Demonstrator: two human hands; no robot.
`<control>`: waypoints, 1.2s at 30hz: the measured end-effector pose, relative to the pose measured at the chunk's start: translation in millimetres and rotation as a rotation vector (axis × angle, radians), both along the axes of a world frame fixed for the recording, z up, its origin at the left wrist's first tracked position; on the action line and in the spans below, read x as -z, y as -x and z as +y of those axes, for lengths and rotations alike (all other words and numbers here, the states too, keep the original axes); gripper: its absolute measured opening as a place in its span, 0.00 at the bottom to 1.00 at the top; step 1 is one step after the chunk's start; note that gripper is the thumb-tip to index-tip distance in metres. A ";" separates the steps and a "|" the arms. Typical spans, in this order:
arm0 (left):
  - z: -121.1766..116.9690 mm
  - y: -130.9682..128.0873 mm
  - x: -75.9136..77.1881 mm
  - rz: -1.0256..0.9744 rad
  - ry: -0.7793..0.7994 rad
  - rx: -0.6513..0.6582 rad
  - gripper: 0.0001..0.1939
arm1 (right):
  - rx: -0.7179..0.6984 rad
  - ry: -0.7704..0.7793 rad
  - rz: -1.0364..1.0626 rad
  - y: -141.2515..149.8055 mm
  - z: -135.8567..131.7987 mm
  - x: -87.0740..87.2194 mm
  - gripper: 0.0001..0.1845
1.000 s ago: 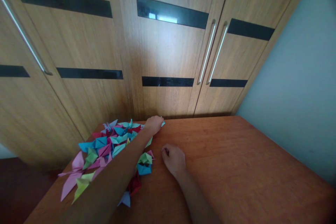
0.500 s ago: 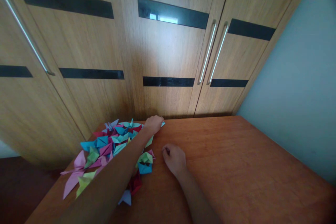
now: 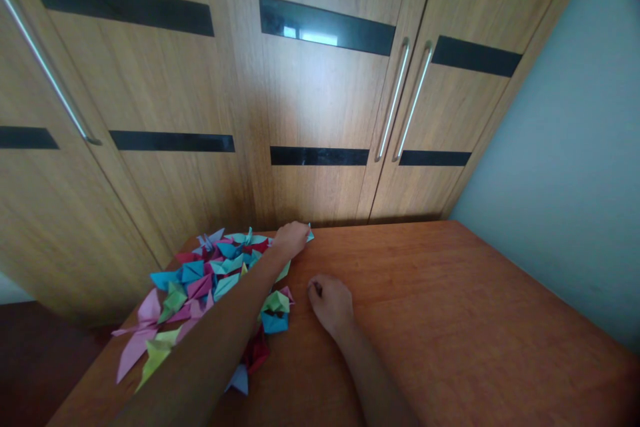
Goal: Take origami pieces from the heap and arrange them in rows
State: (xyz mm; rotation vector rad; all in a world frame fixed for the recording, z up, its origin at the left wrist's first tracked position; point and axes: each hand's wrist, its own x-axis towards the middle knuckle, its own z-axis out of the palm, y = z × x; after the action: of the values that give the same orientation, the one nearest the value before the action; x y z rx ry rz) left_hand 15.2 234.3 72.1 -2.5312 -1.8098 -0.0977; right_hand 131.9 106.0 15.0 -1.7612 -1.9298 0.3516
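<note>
My left hand point(image 3: 293, 239) reaches to the far side of the table, its fingers closed on a light-blue folded paper piece point(image 3: 311, 234). Only a pointed tip of that piece shows past the fingers. Beneath and left of my left forearm lies a crowd of colourful origami, among them a pink paper crane point(image 3: 143, 327), a green folded paper piece point(image 3: 174, 301) and a blue folded paper piece point(image 3: 275, 323). My forearm hides part of the pile. My right hand point(image 3: 331, 301) rests on the tabletop in a loose fist, right of the pile, with nothing visible in it.
The reddish-brown wooden table point(image 3: 450, 307) stretches away to the right. Behind it rises a wooden wardrobe point(image 3: 320, 193) with dark strips and metal handles point(image 3: 393, 100). A pale wall point(image 3: 565, 200) borders the right side.
A little more of the light-blue paper tip sticks up past my left fingers. My right hand stays in place on the table.
</note>
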 end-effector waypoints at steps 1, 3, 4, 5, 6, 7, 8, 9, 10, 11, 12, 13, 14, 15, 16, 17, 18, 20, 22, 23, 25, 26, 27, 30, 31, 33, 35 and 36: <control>0.2 -0.7 0.4 -0.004 0.001 -0.004 0.13 | 0.000 0.006 -0.003 0.0 0.0 -0.2 0.11; 0.6 -1.9 1.5 -0.013 0.001 -0.011 0.13 | 0.001 0.010 -0.003 -0.1 0.1 -0.3 0.11; 0.8 -2.3 2.0 -0.018 0.001 -0.014 0.13 | 0.001 0.007 0.001 -0.1 0.2 -0.2 0.11; 1.0 -2.5 2.6 -0.023 0.000 -0.015 0.13 | 0.001 -0.001 0.005 -0.1 0.3 0.0 0.11; 1.2 -2.5 3.3 -0.029 0.000 -0.014 0.13 | -0.001 -0.010 0.010 -0.2 0.4 0.3 0.11; 1.5 -2.3 3.9 -0.035 -0.001 -0.013 0.13 | -0.002 -0.020 0.014 -0.2 0.5 0.7 0.11; 1.7 -2.0 4.6 -0.041 -0.003 -0.009 0.12 | -0.002 -0.027 0.017 -0.2 0.6 1.1 0.10; 2.0 -1.7 5.3 -0.048 -0.004 -0.005 0.12 | -0.001 -0.033 0.019 -0.3 0.7 1.7 0.10; 2.2 -1.3 6.1 -0.056 -0.006 -0.001 0.12 | 0.000 -0.038 0.021 -0.3 0.8 2.2 0.10; 2.3 -1.0 7.0 -0.065 -0.009 0.003 0.12 | -0.001 -0.040 0.023 -0.4 0.8 2.7 0.10; 2.3 -0.9 7.8 -0.074 -0.012 0.005 0.12 | -0.001 -0.042 0.025 -0.5 0.9 3.0 0.10; 2.3 -0.8 8.5 -0.085 -0.016 0.007 0.11 | -0.003 -0.043 0.026 -0.5 0.9 3.3 0.10; 2.1 -0.8 9.0 -0.097 -0.020 0.008 0.11 | -0.006 -0.044 0.028 -0.6 1.0 3.4 0.10; 1.8 -1.0 9.1 -0.112 -0.026 0.009 0.10 | -0.006 -0.044 0.030 -0.6 1.1 3.5 0.11; 1.5 -1.3 8.5 -0.129 -0.033 0.011 0.09 | -0.004 -0.043 0.030 -0.7 1.2 3.5 0.11; 1.0 -1.7 6.9 -0.149 -0.040 0.013 0.09 | -0.003 -0.042 0.029 -0.7 1.3 3.4 0.11; 0.2 -2.2 4.2 -0.172 -0.049 0.018 0.08 | -0.002 -0.040 0.028 -0.8 1.3 3.3 0.11; -3.0 -2.7 -5.4 -0.230 -0.074 0.034 0.08 | -0.002 -0.030 0.026 -0.9 1.3 3.0 0.11; -10.9 -1.5 -20.6 -0.301 -0.116 0.056 0.10 | -0.008 -0.016 0.025 -1.1 1.0 2.5 0.11; -17.6 0.3 -29.7 -0.335 -0.140 0.068 0.11 | -0.010 -0.009 0.023 -1.1 0.7 2.2 0.11; -37.3 7.4 -48.2 -0.410 -0.199 0.100 0.14 | -0.012 0.000 0.015 -1.0 0.1 1.5 0.11; -50.2 13.0 -56.2 -0.449 -0.228 0.120 0.14 | -0.011 0.002 0.009 -0.9 -0.3 1.0 0.11; -64.7 20.0 -62.7 -0.540 -0.279 0.173 0.14 | -0.011 0.003 0.005 -0.9 -0.7 0.6 0.11; -112.2 47.7 -68.0 -0.590 -0.319 0.227 0.11 | -0.022 0.005 0.006 -1.1 -1.7 -0.9 0.11; -127.7 58.3 -64.4 -0.563 -0.306 0.226 0.11 | -0.034 0.007 0.009 -1.4 -1.8 -1.4 0.11; -156.8 79.8 -50.6 -0.499 -0.294 0.208 0.11 | -0.059 0.012 0.014 -2.5 -1.9 -2.4 0.11; -183.3 99.6 -30.8 -0.458 -0.319 0.152 0.11 | -0.082 0.025 0.013 -3.9 -1.8 -3.4 0.11; -195.7 108.4 -20.1 -0.449 -0.364 0.134 0.12 | -0.090 0.034 0.014 -4.5 -1.8 -3.7 0.11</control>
State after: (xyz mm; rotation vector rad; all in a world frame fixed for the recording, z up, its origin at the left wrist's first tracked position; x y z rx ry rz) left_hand -93.2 38.6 92.1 -2.4886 -1.5419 -0.9724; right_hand 136.5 104.2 18.7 -1.6921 -2.0079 0.4294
